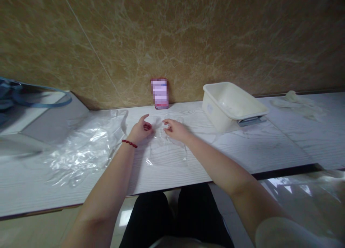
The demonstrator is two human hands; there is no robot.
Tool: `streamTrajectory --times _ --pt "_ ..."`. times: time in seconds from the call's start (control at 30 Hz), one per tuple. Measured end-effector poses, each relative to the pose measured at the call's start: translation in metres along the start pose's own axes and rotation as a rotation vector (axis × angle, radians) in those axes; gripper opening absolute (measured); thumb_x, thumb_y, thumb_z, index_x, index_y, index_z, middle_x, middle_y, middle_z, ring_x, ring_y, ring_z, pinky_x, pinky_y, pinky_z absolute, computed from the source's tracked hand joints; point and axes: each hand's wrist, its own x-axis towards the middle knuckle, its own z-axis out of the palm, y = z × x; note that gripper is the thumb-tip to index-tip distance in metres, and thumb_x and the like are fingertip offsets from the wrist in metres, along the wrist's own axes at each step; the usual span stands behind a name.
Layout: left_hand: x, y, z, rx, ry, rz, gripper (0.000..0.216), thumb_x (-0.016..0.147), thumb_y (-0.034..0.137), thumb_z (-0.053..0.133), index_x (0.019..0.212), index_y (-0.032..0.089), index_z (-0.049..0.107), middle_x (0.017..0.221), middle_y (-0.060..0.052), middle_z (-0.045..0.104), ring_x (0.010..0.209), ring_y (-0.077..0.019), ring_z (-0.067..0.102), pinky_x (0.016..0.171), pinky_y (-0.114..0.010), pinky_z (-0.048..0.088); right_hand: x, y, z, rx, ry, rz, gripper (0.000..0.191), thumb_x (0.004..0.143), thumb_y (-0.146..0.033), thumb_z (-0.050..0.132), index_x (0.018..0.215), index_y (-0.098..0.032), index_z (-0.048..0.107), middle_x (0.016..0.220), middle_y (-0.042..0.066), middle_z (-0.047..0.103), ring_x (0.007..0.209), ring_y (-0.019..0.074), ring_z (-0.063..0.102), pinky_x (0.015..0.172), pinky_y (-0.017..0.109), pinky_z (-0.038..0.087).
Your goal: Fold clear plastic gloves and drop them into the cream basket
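Observation:
A clear plastic bag lies flat on the white wood-grain table, between and below my two hands. My left hand, with a red bead bracelet at the wrist, is at the bag's upper left. Its thumb stands apart and its other fingers are loosely curled, with nothing plainly held. Over the bag's upper right is my right hand, fingers bent and spaced apart. Whether the fingertips touch the thin film is hard to make out. A loose heap of clear plastic bags spreads to the left of my left forearm.
A phone leans upright against the marble-patterned wall. To the right stands a cream plastic bin, with crumpled whitish gloves or film beyond it. A white box-like block and a blue strap sit at far left.

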Motion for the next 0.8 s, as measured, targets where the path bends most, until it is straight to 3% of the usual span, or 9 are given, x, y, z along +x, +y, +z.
streamTrajectory --times 0.17,0.33,0.4,0.47,0.6,0.8 --pt "-0.002 0.005 -0.003 0.000 -0.104 0.105 0.064 0.065 0.031 0.058 0.123 0.019 0.034 0.076 -0.001 0.061 0.059 -0.0113 0.057 0.059 -0.025 0.047 -0.002 -0.003 -0.003 0.010 -0.017 -0.064 0.048 0.074 -0.015 0.053 0.120 -0.020 0.041 0.117 0.007 0.049 0.063 0.0053 0.053 0.068 0.022 0.044" --pt "-0.004 0.005 -0.002 -0.101 -0.211 0.115 0.066 0.063 0.033 0.061 0.122 0.018 0.035 0.080 -0.002 0.062 0.066 -0.0125 0.059 0.064 -0.028 0.049 0.000 -0.008 -0.004 -0.073 -0.069 -0.194 0.021 0.077 -0.011 0.049 0.094 -0.018 0.060 0.103 0.005 0.058 0.090 0.0109 0.054 0.082 0.024 0.041" --pt "-0.003 0.003 -0.006 -0.164 -0.239 0.116 0.065 0.063 0.035 0.062 0.120 0.017 0.038 0.084 -0.005 0.062 0.073 -0.0142 0.060 0.068 -0.030 0.049 0.001 -0.008 -0.004 -0.108 -0.077 -0.196 0.016 0.078 -0.012 0.049 0.087 -0.016 0.062 0.093 0.004 0.061 0.091 0.0122 0.054 0.083 0.025 0.040" --pt "-0.002 -0.001 -0.011 -0.138 -0.189 0.110 0.054 0.066 0.038 0.058 0.114 0.016 0.045 0.090 -0.008 0.062 0.079 -0.0162 0.060 0.071 -0.032 0.048 0.002 -0.006 -0.005 -0.134 -0.095 -0.192 0.016 0.077 -0.011 0.050 0.086 -0.015 0.062 0.090 0.005 0.062 0.088 0.0125 0.055 0.081 0.025 0.040" --pt "0.004 -0.016 -0.024 0.133 -0.052 0.180 0.034 0.072 0.041 0.050 0.096 0.019 0.061 0.097 -0.009 0.061 0.091 -0.0197 0.055 0.083 -0.037 0.044 0.002 -0.004 -0.007 -0.209 -0.180 -0.231 0.018 0.076 -0.007 0.049 0.085 -0.014 0.063 0.089 0.005 0.062 0.088 0.0130 0.054 0.081 0.025 0.040" --pt "0.010 -0.033 -0.023 0.281 -0.132 0.263 0.036 0.073 0.049 0.047 0.089 0.023 0.067 0.102 -0.008 0.059 0.098 -0.0203 0.052 0.090 -0.036 0.040 0.002 -0.003 -0.010 -0.309 -0.243 -0.262 0.019 0.075 -0.005 0.048 0.083 -0.013 0.064 0.086 0.006 0.061 0.086 0.0136 0.053 0.080 0.024 0.038"
